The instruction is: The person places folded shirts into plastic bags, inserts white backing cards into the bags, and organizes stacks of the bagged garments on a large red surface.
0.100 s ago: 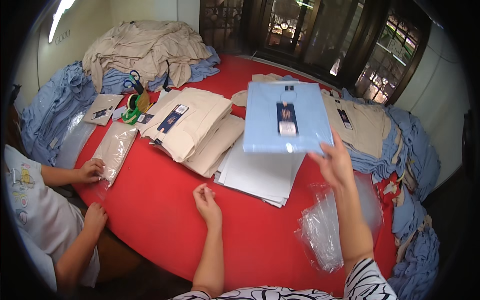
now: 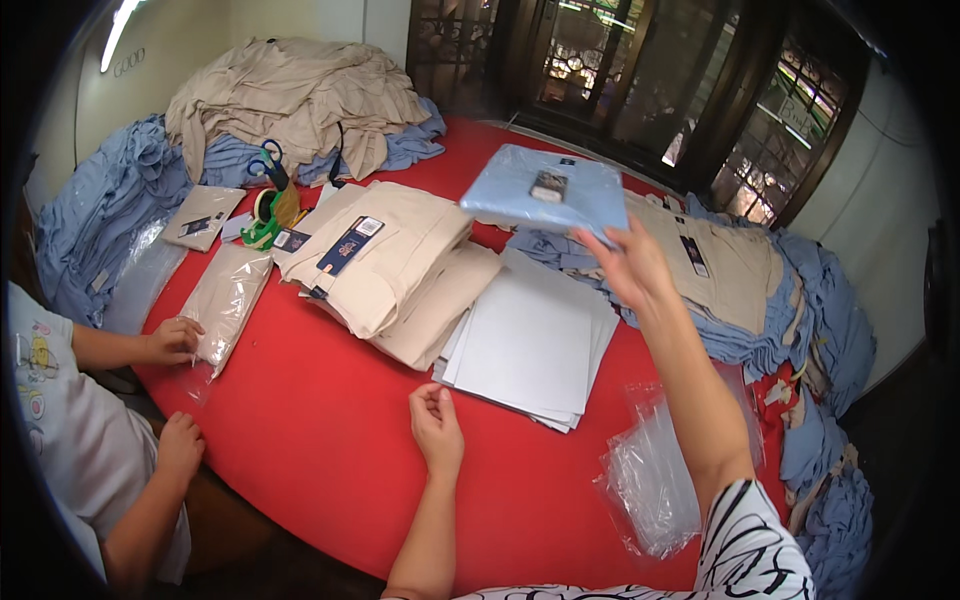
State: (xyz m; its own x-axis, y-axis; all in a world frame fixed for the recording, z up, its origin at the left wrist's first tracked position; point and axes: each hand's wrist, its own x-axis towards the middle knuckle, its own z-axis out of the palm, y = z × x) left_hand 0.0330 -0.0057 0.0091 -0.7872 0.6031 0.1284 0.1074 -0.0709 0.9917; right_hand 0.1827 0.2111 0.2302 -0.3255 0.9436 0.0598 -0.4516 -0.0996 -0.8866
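Observation:
My right hand (image 2: pixel 637 268) grips the near right corner of a folded light blue garment in a clear plastic bag (image 2: pixel 500 197). The package is held up over the far part of the table and lies tilted, nearly flat to my view, with a dark tag on its front. My left hand (image 2: pixel 437 428) rests low over the red cloth with curled fingers and nothing visible in it. Just beyond it is a stack of white sheets (image 2: pixel 535 345). To the left of the sheets, folded beige garments (image 2: pixel 400 265) with dark tags are piled up.
Clear plastic bags (image 2: pixel 655 485) lie at the near right of the red table (image 2: pixel 330 440). Beige and blue garments are heaped at the far left (image 2: pixel 290 100) and right (image 2: pixel 725 260). A green tape dispenser (image 2: pixel 262 225) stands near scissors. At left, another person's hand (image 2: pixel 172 340) touches a bagged beige garment (image 2: pixel 228 305).
My right hand has carried the bagged blue garment farther away and tipped it flatter, uncovering more of the white sheets. My left hand has shifted slightly right and nearer.

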